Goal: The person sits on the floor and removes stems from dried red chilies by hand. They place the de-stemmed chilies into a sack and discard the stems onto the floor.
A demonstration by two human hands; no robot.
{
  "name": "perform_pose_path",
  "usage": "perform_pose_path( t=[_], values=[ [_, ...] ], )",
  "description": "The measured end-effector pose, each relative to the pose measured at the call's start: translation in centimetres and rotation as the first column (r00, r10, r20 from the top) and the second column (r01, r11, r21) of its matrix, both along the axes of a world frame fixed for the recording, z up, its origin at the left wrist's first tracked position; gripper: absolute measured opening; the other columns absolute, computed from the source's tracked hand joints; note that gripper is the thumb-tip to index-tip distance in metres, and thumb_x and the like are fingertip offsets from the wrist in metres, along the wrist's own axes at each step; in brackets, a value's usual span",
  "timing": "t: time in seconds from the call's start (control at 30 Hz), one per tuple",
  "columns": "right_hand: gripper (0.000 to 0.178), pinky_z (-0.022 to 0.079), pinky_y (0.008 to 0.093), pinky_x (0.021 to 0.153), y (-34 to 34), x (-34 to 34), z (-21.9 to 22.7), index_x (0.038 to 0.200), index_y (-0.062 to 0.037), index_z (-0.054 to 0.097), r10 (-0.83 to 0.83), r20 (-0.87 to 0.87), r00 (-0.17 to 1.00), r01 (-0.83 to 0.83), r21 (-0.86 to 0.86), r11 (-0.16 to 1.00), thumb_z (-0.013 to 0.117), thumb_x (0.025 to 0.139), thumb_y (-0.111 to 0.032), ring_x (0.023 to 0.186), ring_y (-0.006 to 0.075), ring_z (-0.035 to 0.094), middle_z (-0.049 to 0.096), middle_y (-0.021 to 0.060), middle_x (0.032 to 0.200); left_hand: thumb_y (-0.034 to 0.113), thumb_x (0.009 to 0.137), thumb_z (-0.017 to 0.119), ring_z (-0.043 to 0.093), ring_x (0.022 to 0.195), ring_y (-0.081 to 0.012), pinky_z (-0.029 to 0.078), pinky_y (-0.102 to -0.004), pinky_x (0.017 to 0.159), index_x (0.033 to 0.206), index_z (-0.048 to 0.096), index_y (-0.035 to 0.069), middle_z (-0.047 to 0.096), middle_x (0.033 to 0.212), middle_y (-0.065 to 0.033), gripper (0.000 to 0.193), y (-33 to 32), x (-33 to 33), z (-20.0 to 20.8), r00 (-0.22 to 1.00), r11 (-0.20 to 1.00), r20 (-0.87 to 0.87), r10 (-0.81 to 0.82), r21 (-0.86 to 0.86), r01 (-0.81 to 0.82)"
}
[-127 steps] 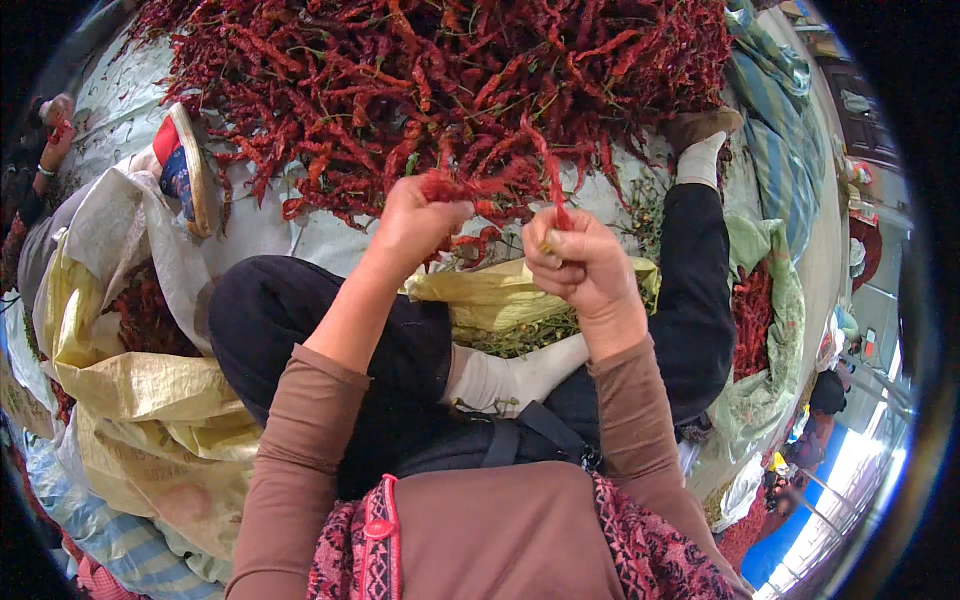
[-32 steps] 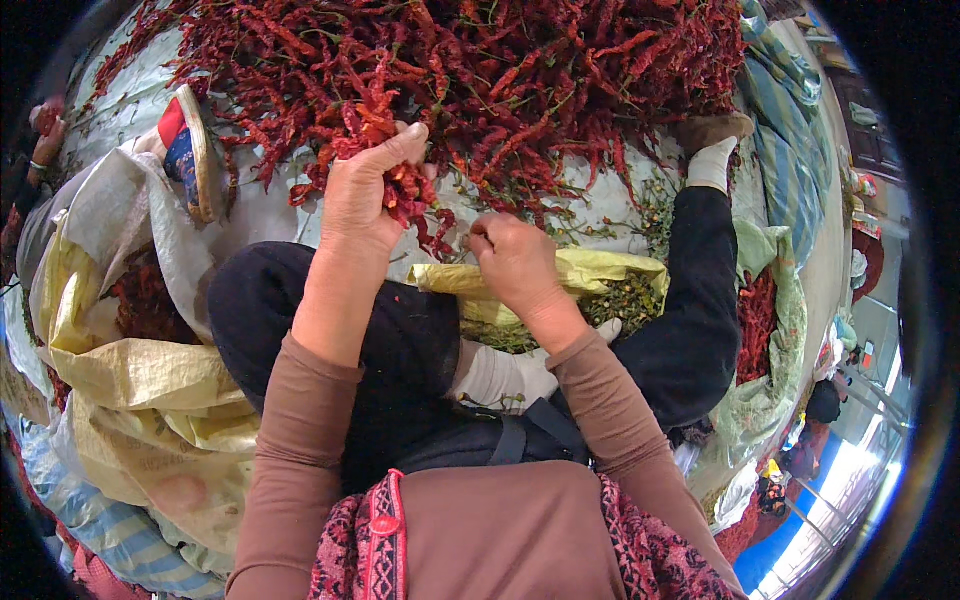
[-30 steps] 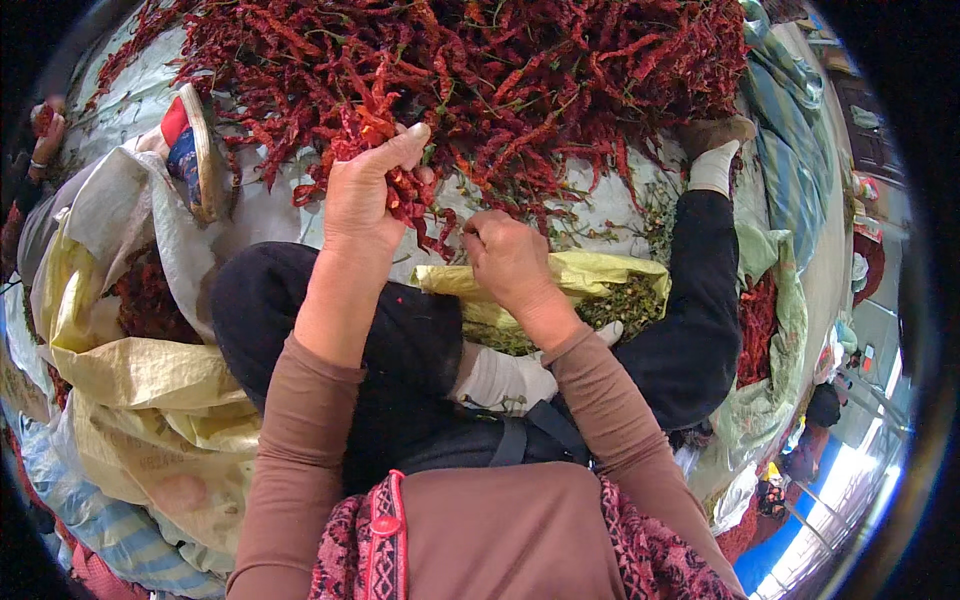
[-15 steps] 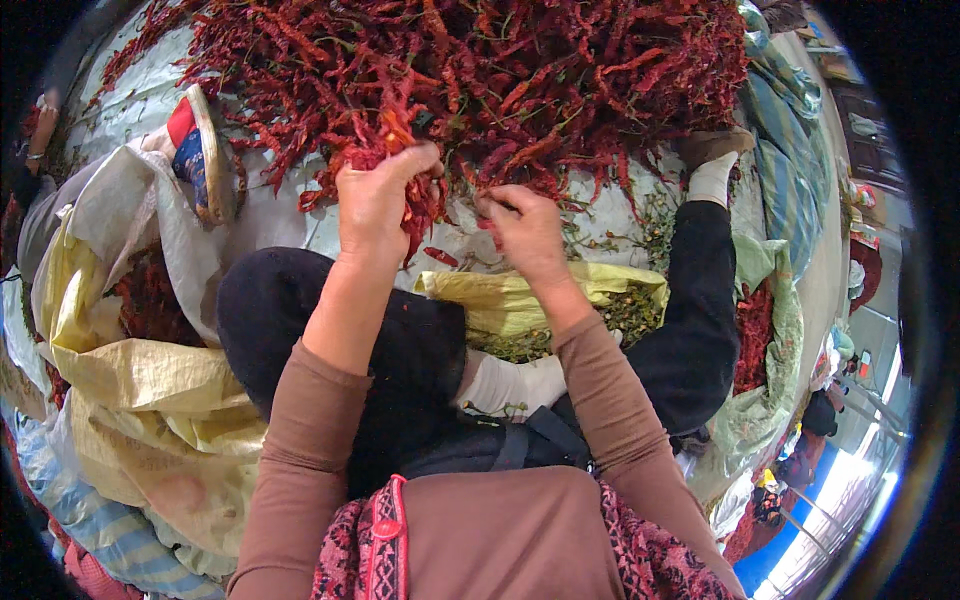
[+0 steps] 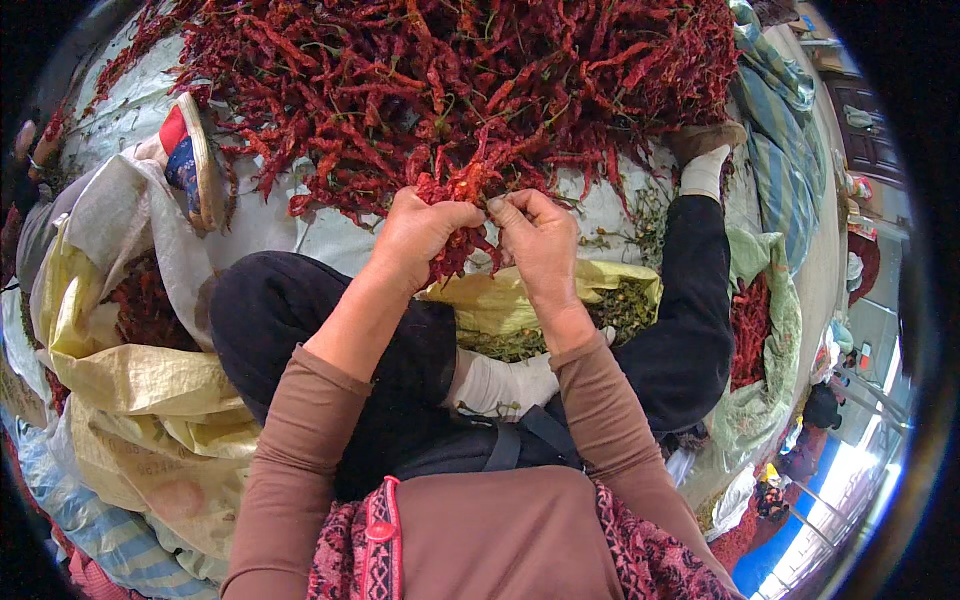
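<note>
At the far left, a woven yellow sack (image 5: 120, 390) lies crumpled and open, slick and creased, with dark red chillies inside. Just right of it the left forearm in a brown ribbed sleeve rises from the near edge, wrist bent. The left hand (image 5: 418, 237) is curled into a closed grip around a bunch of dried chillies (image 5: 462, 215), which hangs partly below the fist, wrinkled and glossy red. Touching this bunch from the right, the right hand (image 5: 540, 240) has its fingertips (image 5: 503, 208) pinched on a chilli at the top, knuckles raised, forearm slanting in from the near right. Beyond both hands spreads the big chilli heap (image 5: 450, 80), tangled, thin, curled pods on a pale woven sheet (image 5: 300, 225). Under the hands sits a yellow bag (image 5: 500, 300) with green stems (image 5: 620, 305), between black-trousered knees.
</note>
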State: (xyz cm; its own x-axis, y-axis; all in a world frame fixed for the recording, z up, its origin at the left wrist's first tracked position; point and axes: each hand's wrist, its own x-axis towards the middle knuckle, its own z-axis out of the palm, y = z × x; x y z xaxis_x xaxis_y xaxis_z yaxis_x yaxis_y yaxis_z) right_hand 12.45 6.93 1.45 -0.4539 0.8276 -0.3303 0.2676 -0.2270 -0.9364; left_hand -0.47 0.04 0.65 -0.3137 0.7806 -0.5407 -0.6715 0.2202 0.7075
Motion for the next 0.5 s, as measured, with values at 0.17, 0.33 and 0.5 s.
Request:
perform_pose_path(
  t=[0.17, 0.33, 0.5],
  values=[
    [0.013, 0.033, 0.0238, 0.044, 0.3, -0.1, 0.3, 0.080, -0.0031, 0.058, -0.152, -0.256, 0.955, 0.013, -0.473, 0.881, 0.062, 0.087, -0.013, 0.049, 0.0043, 0.041, 0.055, 0.0012, 0.065, -0.002, 0.066, 0.065, 0.061, 0.064, -0.0153, 0.049, -0.0289, 0.059, 0.085, 0.064, -0.002, 0.065, 0.076, -0.0065, 0.019, 0.0, -0.3, -0.2, 0.998, 0.995, 0.054, -0.038, 0.096, 0.032],
    [0.013, 0.032, 0.0221, 0.045, 1.5, 1.8, -0.3, 0.082, -0.0034, 0.058, -0.226, -0.473, 0.852, -0.179, -0.668, 0.722, 0.057, 0.089, -0.015, 0.046, 0.0062, 0.037, 0.055, 0.0023, 0.071, -0.002, 0.067, 0.064, 0.062, 0.066, -0.0157, 0.050, -0.0287, 0.061, 0.088, 0.063, -0.001, 0.065, 0.079, -0.0061, 0.021, -0.6, -2.2, 1.4, 0.999, 0.994, -0.035, 0.023, 0.105, -0.019],
    [0.014, 0.047, 0.0392, 0.061, 1.5, 3.4, -3.1, 0.085, -0.0008, 0.062, 0.217, 0.556, 0.802, -0.574, 0.618, 0.537, 0.064, 0.074, -0.010, 0.070, 0.0304, 0.060, 0.061, 0.0166, 0.081, -0.008, 0.066, 0.064, 0.063, 0.076, -0.0174, 0.051, -0.0304, 0.072, 0.092, 0.063, 0.002, 0.065, 0.084, -0.0053, 0.028, -0.6, -6.3, 1.5, 0.957, 0.899, 0.026, 0.289, 0.335, -0.281]
  ],
)
